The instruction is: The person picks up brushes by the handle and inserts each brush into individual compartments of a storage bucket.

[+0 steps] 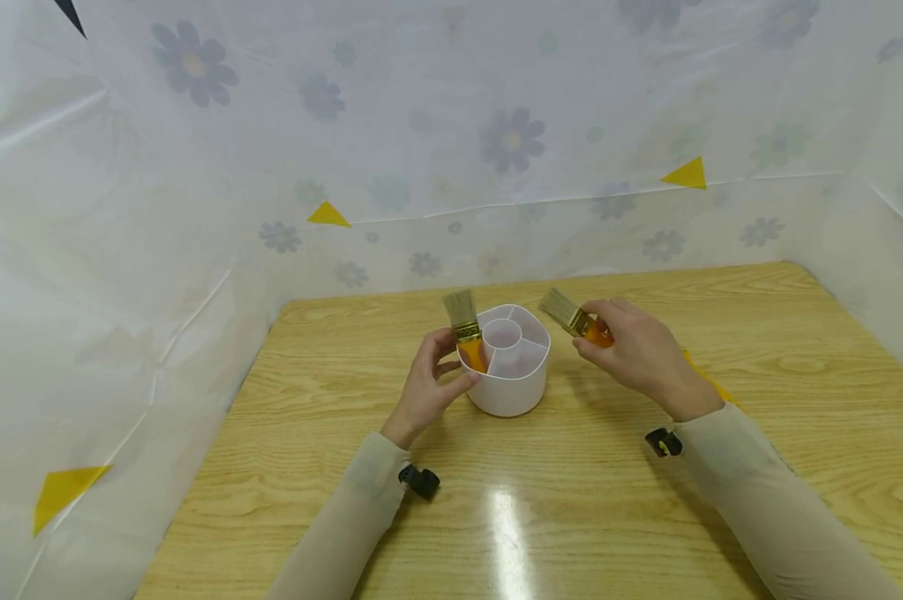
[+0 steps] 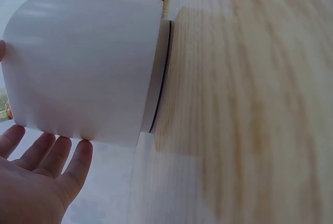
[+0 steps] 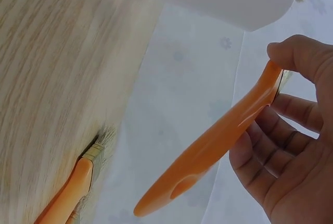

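Observation:
A white round organizer (image 1: pixel 507 396) with dividers and a central cup stands on the wooden table. One paintbrush (image 1: pixel 470 348) with an orange handle stands in its left compartment, bristles up. My left hand (image 1: pixel 427 387) holds the organizer from the left, thumb at the near rim and fingertips against the side wall (image 2: pixel 83 73). To the right of the organizer, my right hand (image 1: pixel 641 354) pinches a second paintbrush (image 3: pixel 208 146) near the top of its orange handle. Its bristles point up and left, and the handle's end hangs free above the table.
Another orange-handled paintbrush (image 3: pixel 70 190) lies on the table (image 1: pixel 586 500), partly hidden behind my right wrist in the head view. Flowered white sheeting (image 1: pixel 436 167) walls off the back and sides, with yellow triangles (image 1: pixel 328 214) stuck on it.

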### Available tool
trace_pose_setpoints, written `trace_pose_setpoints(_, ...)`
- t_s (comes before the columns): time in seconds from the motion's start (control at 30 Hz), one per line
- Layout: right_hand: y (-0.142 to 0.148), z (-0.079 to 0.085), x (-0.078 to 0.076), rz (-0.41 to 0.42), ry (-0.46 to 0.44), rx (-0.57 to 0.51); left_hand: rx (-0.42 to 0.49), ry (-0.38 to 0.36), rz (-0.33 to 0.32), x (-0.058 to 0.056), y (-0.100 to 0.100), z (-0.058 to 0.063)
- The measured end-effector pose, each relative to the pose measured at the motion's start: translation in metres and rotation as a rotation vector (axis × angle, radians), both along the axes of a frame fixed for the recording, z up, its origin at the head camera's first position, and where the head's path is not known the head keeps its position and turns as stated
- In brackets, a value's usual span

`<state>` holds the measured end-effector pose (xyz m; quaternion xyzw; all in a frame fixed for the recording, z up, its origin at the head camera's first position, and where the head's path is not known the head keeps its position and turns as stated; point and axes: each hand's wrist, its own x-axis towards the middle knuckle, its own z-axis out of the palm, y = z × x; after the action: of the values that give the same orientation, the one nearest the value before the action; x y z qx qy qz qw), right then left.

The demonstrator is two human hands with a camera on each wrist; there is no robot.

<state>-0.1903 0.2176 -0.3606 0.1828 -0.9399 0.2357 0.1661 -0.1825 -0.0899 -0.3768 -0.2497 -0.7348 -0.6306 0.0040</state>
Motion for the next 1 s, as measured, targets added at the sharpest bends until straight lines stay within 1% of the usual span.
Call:
trace_pose_setpoints(0.3,-0.0024,0.0002,0.0007,-0.009,0.023,0.001,-0.002,0.007,0.001,-0.0009,-0.0004,0.0000)
trace_pose_setpoints(0.83,-0.0048,0.0032,0.0037,0.039,0.093,-0.027,-0.014,0.019,-0.003,-0.0004,-0.0004,0.0008)
trace_pose_setpoints(1.0,-0.0061,0.0045,0.0054,0.049,0.115,-0.032,0.000,0.018,-0.003,-0.0003,0.0000,-0.0002)
